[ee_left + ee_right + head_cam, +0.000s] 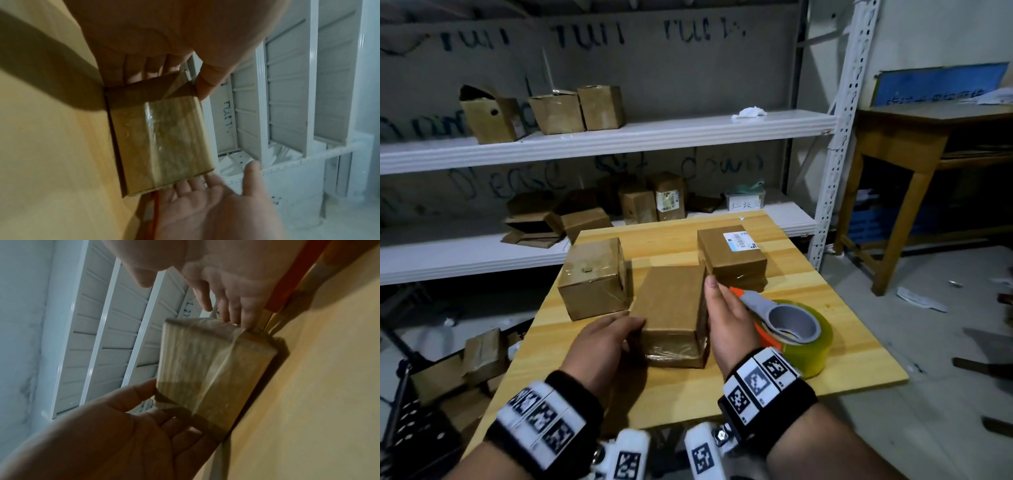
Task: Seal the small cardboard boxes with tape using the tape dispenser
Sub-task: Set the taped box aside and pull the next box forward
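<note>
- Boxes of brown cardboard are set on the wooden counter, three in all.
- The middle box is stood on the counter nearest the person, and clear tape is seen across its near end face in both wrist views.
- The left hand is laid against the left side of the middle box, with fingers straight behind that side and the thumb at the top edge; no curl round the box is shown.
- The right hand is placed flat against the right side of the same box, fingers extended along it and the thumb lifted free.
- The middle box is thus pressed between two flat hands rather than clasped.
- The left box is placed just beside the middle box, towards the far left, with glossy tape across its top.
- The labelled box, bearing a white sticker, is placed at the far right, close behind the right hand's fingertips.
- The tape dispenser, grey and orange with a yellowish roll, is laid on the counter just right of the right hand, untouched.
- White shelves behind the counter are loaded with more cardboard boxes.
</note>
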Tool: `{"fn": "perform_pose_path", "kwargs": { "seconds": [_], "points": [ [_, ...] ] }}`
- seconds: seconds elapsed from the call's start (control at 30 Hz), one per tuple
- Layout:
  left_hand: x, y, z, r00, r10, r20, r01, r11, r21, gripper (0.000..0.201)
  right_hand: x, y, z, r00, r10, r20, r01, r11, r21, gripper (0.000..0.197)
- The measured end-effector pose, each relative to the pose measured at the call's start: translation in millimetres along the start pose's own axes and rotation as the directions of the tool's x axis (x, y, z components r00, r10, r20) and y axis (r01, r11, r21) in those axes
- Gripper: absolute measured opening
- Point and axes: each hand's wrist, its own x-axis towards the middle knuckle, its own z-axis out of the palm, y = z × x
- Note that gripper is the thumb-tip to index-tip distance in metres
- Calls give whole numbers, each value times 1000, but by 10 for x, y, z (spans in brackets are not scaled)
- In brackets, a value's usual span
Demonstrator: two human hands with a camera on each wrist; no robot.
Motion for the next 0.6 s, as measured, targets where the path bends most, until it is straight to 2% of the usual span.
{"fn": "perform_pose_path", "kwargs": {
  "seconds": [0.13,0.2,0.27,0.37,0.5,0.6],
  "points": [
    [-101,-87,-179,993,-31,115,49,987,-150,28,-81,157,90,1000,-1,15,2,1000,-15,106],
    [-75,-128,-239,990,-15,142,39,985,-168,27,-106,232,97,999,22,27,-20,999,-43,100],
    [-36,-161,-264,990,-14,139,47,972,-231,30,-125,259,87,999,34,6,-34,999,-37,78],
    [67,-254,-331,994,-47,99,80,926,-368,42,-84,302,71,999,41,-30,-39,997,70,27],
    [124,-302,-387,994,-43,98,77,923,-378,51,-100,346,132,999,24,39,-31,984,174,51],
    [122,-269,-415,995,27,95,11,926,-377,53,-107,363,159,997,-26,78,8,975,223,40]
  ]
}}
